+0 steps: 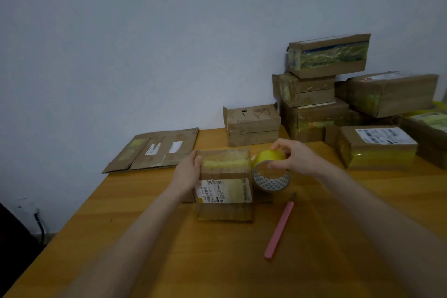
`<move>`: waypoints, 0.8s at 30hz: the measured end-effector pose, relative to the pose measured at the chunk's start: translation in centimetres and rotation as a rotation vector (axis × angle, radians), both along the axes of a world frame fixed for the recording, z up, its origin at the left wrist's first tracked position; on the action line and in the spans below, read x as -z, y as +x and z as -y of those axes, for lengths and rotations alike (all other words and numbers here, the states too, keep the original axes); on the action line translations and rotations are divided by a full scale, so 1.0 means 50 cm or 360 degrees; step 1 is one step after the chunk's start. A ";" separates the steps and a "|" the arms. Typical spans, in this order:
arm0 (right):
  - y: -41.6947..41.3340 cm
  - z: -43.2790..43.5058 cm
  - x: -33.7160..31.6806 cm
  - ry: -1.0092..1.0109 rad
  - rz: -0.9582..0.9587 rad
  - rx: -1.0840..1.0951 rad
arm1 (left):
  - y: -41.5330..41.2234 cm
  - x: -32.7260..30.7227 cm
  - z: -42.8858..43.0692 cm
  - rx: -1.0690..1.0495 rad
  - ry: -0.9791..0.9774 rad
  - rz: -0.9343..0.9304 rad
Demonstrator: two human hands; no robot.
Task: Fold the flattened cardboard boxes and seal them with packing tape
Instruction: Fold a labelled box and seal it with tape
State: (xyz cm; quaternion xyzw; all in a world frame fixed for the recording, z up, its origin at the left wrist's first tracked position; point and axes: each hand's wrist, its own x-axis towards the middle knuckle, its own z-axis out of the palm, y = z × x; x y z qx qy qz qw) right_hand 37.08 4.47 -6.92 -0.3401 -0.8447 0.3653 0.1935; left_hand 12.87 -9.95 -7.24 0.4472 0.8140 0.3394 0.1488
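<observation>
A: Your cardboard box (225, 186) is in the middle of the wooden table (145, 237), right in front of you. It has a white label (222, 191) on the side that faces you.

B: Your left hand (187, 174) is flat on the left wall of that box. The fingers look straight and point up to the top corner. They press on the box and do not wrap round it.

A: Your right hand (294, 157) has the tape roll (271, 172). The fingers curl over the top of the yellow roll and the thumb comes in from below, so you pinch it tight.

B: The roll touches the top right edge of the box. A yellow strip of tape (226, 164) runs from the roll across the top of the box to your left hand.

A: A pink knife (280, 227) lies on the table, just to the right of the box, near your right arm. Nothing touches it.

B: Look to the back left. The flat boxes (154, 150) lie there, near the wall (145, 43), and hang a bit over the table's edge.

A: And at the back right are the taped boxes (329, 55), some in a pile and some side by side. One small box (252, 126) sits on its own, just behind your hands.
</observation>
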 end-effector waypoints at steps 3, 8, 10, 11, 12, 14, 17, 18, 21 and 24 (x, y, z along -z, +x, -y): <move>0.000 0.003 0.001 0.0011 -0.0004 0.0013 | 0.041 -0.011 -0.012 0.0166 -0.0175 -0.1006; -0.002 0.005 0.001 0.0077 0.0007 0.0023 | 0.184 -0.006 -0.038 0.0492 -0.0462 -0.1280; 0.003 0.003 -0.001 0.0084 0.0013 0.0045 | 0.202 -0.001 -0.053 0.0525 -0.0387 -0.1341; 0.004 0.002 -0.001 0.0083 0.0021 0.0055 | 0.197 0.000 -0.059 0.0527 -0.0354 -0.1365; 0.004 0.001 0.000 0.0079 0.0026 0.0059 | 0.188 0.002 -0.060 0.0524 -0.0331 -0.1373; -0.001 0.002 0.006 0.0014 0.0013 0.0038 | 0.164 0.006 -0.056 0.0534 -0.0285 -0.1382; 0.000 0.009 0.028 -0.0198 -0.0076 -0.0020 | 0.143 0.005 -0.046 0.0602 -0.0253 -0.1386; 0.004 0.011 0.033 -0.0214 -0.0112 -0.0011 | 0.137 0.003 -0.045 0.0619 -0.0256 -0.1379; 0.018 0.009 0.027 -0.0080 -0.0196 0.0021 | 0.128 -0.001 -0.046 0.0653 -0.0250 -0.1390; 0.033 0.005 0.024 0.0140 0.0063 0.0031 | 0.123 0.000 -0.044 0.0663 -0.0248 -0.1372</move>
